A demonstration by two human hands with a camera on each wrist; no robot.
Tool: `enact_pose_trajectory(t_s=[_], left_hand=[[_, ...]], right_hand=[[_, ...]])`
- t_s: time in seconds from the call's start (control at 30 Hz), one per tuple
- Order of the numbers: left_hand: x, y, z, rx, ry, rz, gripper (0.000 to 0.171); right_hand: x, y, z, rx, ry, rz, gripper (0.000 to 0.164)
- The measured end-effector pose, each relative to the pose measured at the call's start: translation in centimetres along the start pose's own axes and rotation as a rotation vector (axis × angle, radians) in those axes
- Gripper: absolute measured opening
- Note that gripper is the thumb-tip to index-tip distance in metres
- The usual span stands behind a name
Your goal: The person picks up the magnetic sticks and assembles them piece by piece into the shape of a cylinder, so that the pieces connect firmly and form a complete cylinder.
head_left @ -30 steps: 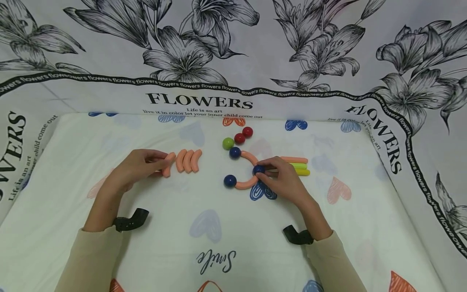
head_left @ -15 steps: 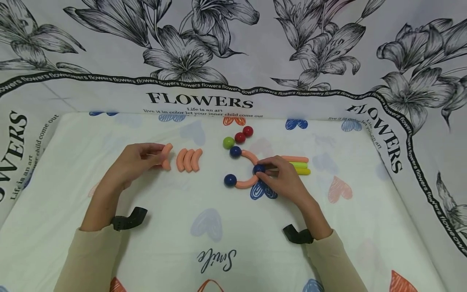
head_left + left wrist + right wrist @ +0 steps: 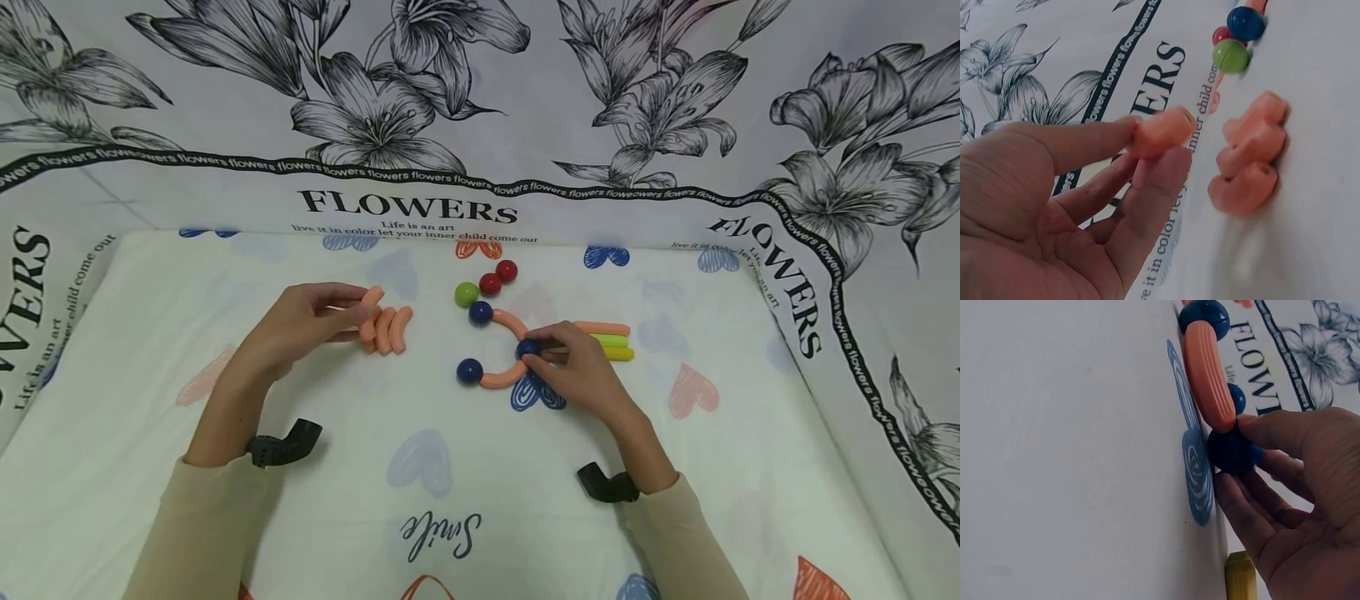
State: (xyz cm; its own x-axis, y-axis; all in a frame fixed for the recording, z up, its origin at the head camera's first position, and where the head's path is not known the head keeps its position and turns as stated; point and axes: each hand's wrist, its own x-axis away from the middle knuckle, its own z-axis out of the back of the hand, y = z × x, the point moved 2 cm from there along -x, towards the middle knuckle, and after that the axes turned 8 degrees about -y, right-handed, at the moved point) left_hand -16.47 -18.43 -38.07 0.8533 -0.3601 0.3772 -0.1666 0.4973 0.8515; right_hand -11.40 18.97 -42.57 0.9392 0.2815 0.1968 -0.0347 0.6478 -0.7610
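Observation:
My left hand (image 3: 307, 321) pinches a curved orange stick (image 3: 1163, 132) between thumb and fingers, held up off the cloth. Just right of it, three like curved orange sticks (image 3: 1250, 156) lie side by side. With thumb and fingertips my right hand (image 3: 577, 358) grips a dark blue ball (image 3: 1233, 452). From that ball, an upper curved stick (image 3: 510, 321) and a lower curved stick (image 3: 501, 379) arc out to the left. A blue ball (image 3: 481, 312) sits at the upper one's far end, another blue ball (image 3: 470, 371) at the lower one's.
A green ball (image 3: 467, 293) and two red balls (image 3: 491, 283) lie behind the arc. Straight orange (image 3: 611, 328), green (image 3: 615, 340) and yellow sticks (image 3: 620, 353) lie beyond my right hand, partly hidden by it. A heart-printed white cloth (image 3: 337, 500) covers the table.
My left hand has picked the leftmost curved stick up off the cloth and carried it right, over the row's left end. The right hand stays at the blue ball.

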Motion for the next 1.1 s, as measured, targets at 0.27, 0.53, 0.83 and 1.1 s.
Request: enact_pose_trajectory(t_s=[0.27,0.53,0.83,1.1], left_hand=[[-1.3,1.6,-2.2,-0.016,-0.046,0.007,0.057],[-3.1,2.4,-3.7,-0.033,-0.092,0.047,0.046],[-4.5,3.1,-6.3,-0.059,-0.102,0.038,0.043],[-4.9,3.8,-7.7,-0.153,-0.069,0.036,0.039]], right_hand=[[-0.3,0.1,-0.1,-0.002,-0.003,0.009,0.039],[-0.7,-0.2,-0.5,-0.003,-0.007,0.015,0.038],[-0.3,0.0,-0.3,0.004,-0.012,-0.001,0.039],[0.0,0.4,0.0,0.009,-0.001,0.009,0.038]])
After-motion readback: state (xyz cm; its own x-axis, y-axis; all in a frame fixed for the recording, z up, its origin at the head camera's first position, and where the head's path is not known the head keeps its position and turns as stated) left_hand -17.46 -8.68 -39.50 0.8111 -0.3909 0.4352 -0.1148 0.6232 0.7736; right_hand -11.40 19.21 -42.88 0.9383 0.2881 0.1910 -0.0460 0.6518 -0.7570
